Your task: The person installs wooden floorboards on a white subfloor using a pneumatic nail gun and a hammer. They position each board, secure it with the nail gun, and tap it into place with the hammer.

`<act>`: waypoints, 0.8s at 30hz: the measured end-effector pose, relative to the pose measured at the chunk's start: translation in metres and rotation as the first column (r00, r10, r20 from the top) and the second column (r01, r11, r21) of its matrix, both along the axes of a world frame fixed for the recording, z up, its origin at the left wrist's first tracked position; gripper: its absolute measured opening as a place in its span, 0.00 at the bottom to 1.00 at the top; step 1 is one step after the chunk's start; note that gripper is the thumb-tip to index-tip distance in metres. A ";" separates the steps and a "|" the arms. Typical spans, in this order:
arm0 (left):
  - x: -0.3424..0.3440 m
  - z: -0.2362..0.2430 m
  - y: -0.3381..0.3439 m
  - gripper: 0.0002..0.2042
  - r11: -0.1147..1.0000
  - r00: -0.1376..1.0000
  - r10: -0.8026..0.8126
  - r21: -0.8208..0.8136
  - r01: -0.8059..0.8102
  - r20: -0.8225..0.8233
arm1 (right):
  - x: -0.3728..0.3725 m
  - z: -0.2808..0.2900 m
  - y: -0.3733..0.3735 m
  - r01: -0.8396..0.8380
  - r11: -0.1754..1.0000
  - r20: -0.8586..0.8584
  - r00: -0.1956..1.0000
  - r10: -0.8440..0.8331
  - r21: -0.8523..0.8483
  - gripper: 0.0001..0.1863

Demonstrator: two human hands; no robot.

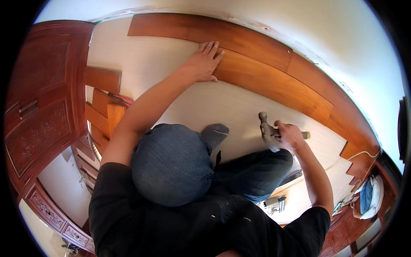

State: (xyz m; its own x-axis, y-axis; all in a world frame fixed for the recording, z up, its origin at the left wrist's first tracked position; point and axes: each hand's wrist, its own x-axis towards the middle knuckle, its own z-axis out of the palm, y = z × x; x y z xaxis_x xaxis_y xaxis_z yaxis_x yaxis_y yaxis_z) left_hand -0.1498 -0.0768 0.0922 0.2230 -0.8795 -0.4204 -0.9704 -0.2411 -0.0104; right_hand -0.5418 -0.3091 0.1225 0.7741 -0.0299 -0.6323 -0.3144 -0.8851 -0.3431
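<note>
Presently, a pale floor sheet (246,100) is being partly covered along the white wall (325,25) by rows of brown planks (205,32). At far left, the floor is being flanked by a dark-red carved cabinet (38,55). In the second row, a long orange-brown plank (274,83) is being touched at its left end by the left hand (204,64), fingers slightly spread. Beside the cabinet, short loose boards (102,79) are being noted. Near the bent right knee (279,162), over the bare sheet, a hammer (263,121) is being held by the right hand (291,135), fingers curled around the handle (305,135).
</note>
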 end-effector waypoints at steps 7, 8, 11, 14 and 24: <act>0.000 -0.003 0.003 0.49 1.000 1.000 -0.011 -0.015 0.011 0.013 | 0.041 -0.043 0.060 -0.167 0.984 0.210 0.961 0.177 -0.063 0.18; 0.000 -0.003 0.002 0.49 1.000 1.000 -0.016 -0.018 0.016 0.019 | 0.043 -0.048 0.064 -0.202 0.977 0.209 0.955 0.212 -0.069 0.18; 0.004 -0.007 0.003 0.49 0.998 0.999 -0.032 -0.055 0.034 0.037 | 0.055 -0.058 0.066 -0.294 0.949 0.286 0.905 0.315 -0.115 0.20; 0.005 -0.010 0.009 0.49 0.994 0.996 -0.052 -0.096 0.059 0.068 | 0.086 -0.056 0.060 -0.187 0.968 0.313 0.921 0.232 -0.167 0.22; 0.005 -0.017 0.014 0.48 0.995 0.998 -0.038 -0.089 0.042 0.043 | 0.087 -0.057 0.073 -0.149 0.978 0.335 0.923 0.191 -0.147 0.23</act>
State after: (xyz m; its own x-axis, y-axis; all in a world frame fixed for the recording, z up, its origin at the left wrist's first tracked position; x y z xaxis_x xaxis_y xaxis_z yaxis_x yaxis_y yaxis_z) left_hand -0.1445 -0.0625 0.0756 0.2023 -0.9220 -0.3302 -0.9785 -0.2039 -0.0302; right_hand -0.4553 -0.2362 0.0660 0.9437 0.0640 -0.3247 -0.0365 -0.9551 -0.2941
